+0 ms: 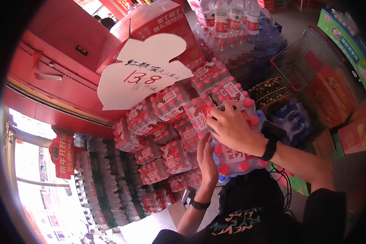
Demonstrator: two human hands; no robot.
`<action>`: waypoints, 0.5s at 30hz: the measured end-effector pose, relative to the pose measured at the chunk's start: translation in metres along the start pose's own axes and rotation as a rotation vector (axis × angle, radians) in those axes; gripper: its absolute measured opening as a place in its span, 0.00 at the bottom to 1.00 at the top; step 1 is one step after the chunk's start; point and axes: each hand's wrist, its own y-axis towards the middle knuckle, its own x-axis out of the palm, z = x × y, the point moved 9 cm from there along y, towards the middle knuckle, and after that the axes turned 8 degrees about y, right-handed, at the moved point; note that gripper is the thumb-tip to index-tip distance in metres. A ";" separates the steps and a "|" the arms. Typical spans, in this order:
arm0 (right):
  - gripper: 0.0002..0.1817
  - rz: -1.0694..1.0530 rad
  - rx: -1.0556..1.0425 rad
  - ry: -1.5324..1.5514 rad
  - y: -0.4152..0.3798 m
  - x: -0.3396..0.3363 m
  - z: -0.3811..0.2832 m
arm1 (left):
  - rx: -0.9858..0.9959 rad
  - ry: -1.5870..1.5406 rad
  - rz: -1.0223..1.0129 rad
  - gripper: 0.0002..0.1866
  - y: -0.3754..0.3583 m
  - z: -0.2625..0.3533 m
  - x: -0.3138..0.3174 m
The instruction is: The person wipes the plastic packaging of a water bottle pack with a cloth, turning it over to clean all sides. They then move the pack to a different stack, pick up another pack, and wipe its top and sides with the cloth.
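Shrink-wrapped packs of red-capped water bottles are stacked high in front of me. My right hand (231, 128) rests on a pack of water bottles (198, 112) near the top, its fingers curled down at the red caps. Just below it, my left hand (207, 160) points upward with straight fingers, its palm turned toward the packs. Another pack of bottles (235, 156) with a white label lies close to my body, under my right forearm. Both wrists wear black bands.
A white price sign (146, 71) marked 13.8 stands behind the stack, by red cartons (162, 24). More bottle packs (97, 183) are piled at left. A shopping cart (301, 61), a blue-wrapped pack (290, 118) and a green display panel (347, 46) are at right.
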 end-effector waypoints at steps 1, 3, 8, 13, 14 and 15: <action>0.11 0.016 0.002 0.056 -0.005 -0.011 -0.005 | 0.003 -0.115 -0.023 0.28 0.013 -0.005 -0.005; 0.11 -0.038 0.008 0.104 -0.027 -0.017 -0.020 | 0.087 -0.109 -0.093 0.29 0.042 -0.001 -0.008; 0.12 0.010 -0.082 -0.052 -0.084 -0.038 -0.081 | 0.253 0.108 -0.312 0.25 0.099 0.041 0.035; 0.15 -0.016 -0.137 -0.189 -0.126 -0.069 -0.061 | 0.320 0.149 -0.454 0.18 0.118 0.030 0.053; 0.16 -0.011 -0.101 -0.188 -0.121 -0.075 -0.047 | 0.339 0.154 -0.474 0.18 0.119 0.030 0.053; 0.17 -0.010 -0.068 -0.183 -0.116 -0.080 -0.034 | 0.333 0.121 -0.479 0.16 0.121 0.026 0.054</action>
